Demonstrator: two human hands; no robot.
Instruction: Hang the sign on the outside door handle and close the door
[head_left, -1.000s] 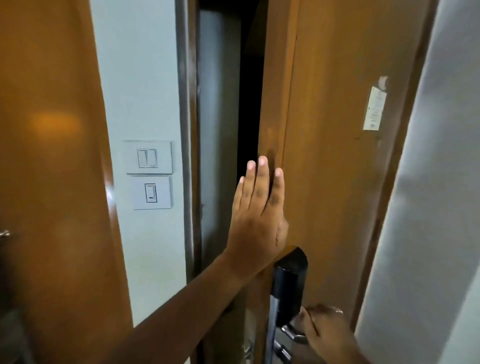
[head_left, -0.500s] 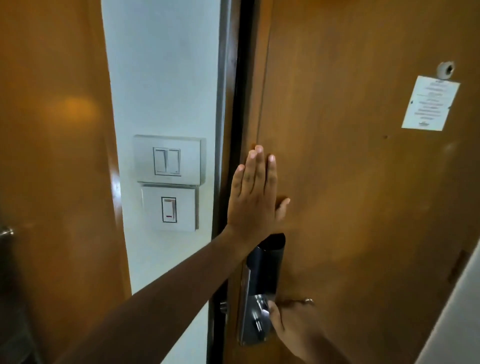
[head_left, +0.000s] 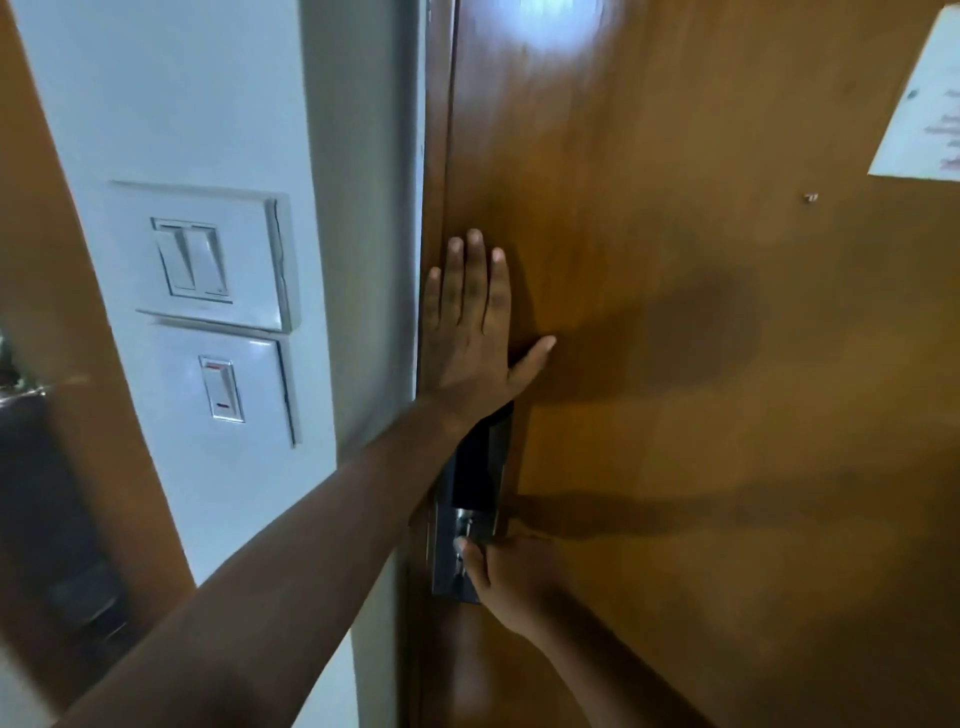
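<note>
The brown wooden door (head_left: 701, 395) fills the right of the head view and sits flush against the grey frame (head_left: 363, 218), with no gap showing. My left hand (head_left: 470, 332) lies flat on the door near its latch edge, fingers together and thumb out, holding nothing. Just below it is the dark lock plate (head_left: 479, 467). My right hand (head_left: 511, 579) is closed at the plate's lower end, where the inside handle is, and covers the handle. The sign and the outside handle are hidden behind the door.
A white sheet of paper (head_left: 922, 114) is stuck on the door at the upper right. Two white switch plates (head_left: 205, 260) (head_left: 223, 389) are set in the wall left of the frame. Another brown panel (head_left: 36, 249) stands at the far left.
The door has swung from ajar, with a dark gap, to flush against the frame. Both hands stayed on it, and the view has moved closer.
</note>
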